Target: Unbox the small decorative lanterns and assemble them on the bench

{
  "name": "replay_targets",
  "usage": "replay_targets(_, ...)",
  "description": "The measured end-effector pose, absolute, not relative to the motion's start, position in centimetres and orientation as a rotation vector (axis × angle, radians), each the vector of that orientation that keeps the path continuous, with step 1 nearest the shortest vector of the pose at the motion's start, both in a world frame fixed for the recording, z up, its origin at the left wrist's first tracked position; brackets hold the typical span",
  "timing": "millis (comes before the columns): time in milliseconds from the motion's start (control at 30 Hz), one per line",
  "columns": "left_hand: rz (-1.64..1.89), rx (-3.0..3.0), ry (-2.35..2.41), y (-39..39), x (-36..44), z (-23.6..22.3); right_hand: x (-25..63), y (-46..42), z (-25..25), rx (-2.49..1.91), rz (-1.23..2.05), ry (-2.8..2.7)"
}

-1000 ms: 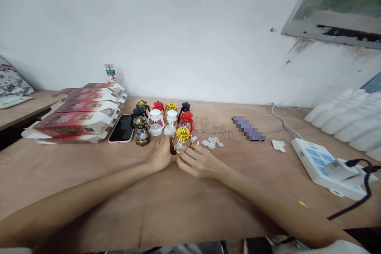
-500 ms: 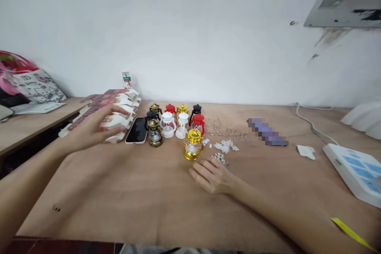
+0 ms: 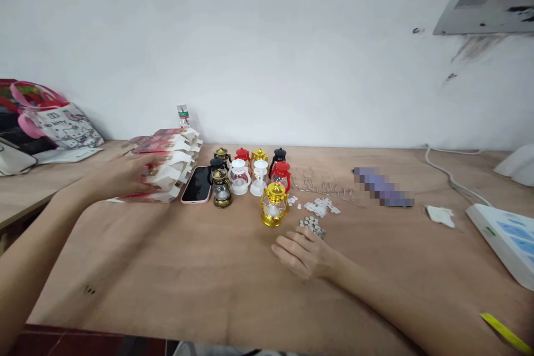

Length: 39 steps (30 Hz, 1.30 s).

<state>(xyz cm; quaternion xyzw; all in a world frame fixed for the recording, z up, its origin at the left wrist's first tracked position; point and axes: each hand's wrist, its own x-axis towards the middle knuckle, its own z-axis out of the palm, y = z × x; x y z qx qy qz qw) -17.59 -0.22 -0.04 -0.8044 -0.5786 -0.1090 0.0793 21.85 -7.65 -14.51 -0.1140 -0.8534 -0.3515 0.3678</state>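
My left hand [image 3: 129, 178] reaches over the stack of printed cardboard boxes [image 3: 173, 174] at the left. Its fingers are blurred against them, so I cannot make out any grip. My right hand [image 3: 302, 251] rests palm down on the table, fingers loosely bent and a little apart, with no held thing showing. Just beyond it lies a pile of small round button cells [image 3: 311, 225]. A gold miniature lantern [image 3: 274, 206] stands upright in front of that hand. Behind it are several more, including a white lantern [image 3: 239, 177], a red lantern [image 3: 282, 174] and a bronze lantern [image 3: 221, 189].
A phone [image 3: 197, 184] lies between boxes and lanterns. Small white pieces [image 3: 321, 207] and bent wire handles [image 3: 321, 186] lie right of the lanterns. Farther right are a pixelated purple item [image 3: 381, 186], a crumpled white scrap [image 3: 440, 216] and a white device [image 3: 503, 239] with a cable.
My left hand has moved down and left onto the boxes, its fingers now blurred. My right hand keeps its place by the button cells. The whole view has shifted slightly.
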Motion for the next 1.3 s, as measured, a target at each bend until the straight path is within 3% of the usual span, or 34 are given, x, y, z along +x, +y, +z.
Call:
replay_targets(167,-0.588,-2.32,-1.87,-3.7,-16.6,3.7,20.8,-7.3,-13.1,-0.345,-0.753,-2.078)
replay_targets(367,-0.97,-2.468,-1.235,-6.5,-9.5,8.5,17.5,-6.4,-4.6,-0.614,-0.156,-1.759)
replay_targets(533,-1.342,-2.865,-0.896,-4.3,-1.1,8.2,18.6,-5.0,0.9,-0.67,0.374,-1.614)
replay_targets(700,-1.508,-2.927,-0.771,-2.1,2.8,5.8,21.0,-4.3,1.9,-0.693,0.647,-1.551)
replay_targets(900,-1.246,-2.797,-0.688,-0.8,3.4,3.7,21.2,-4.1,1.4,-0.857,0.625,-1.496)
replay_targets(1100,-0.975,-2.725,-0.59,-0.4,3.3,3.0,21.4,-3.5,0.9,-1.087,0.164,-1.612)
replay_targets(1300,-0.956,-2.609,-0.538,0.2,3.1,2.8,21.8,-3.8,1.4,-1.12,0.108,-1.622)
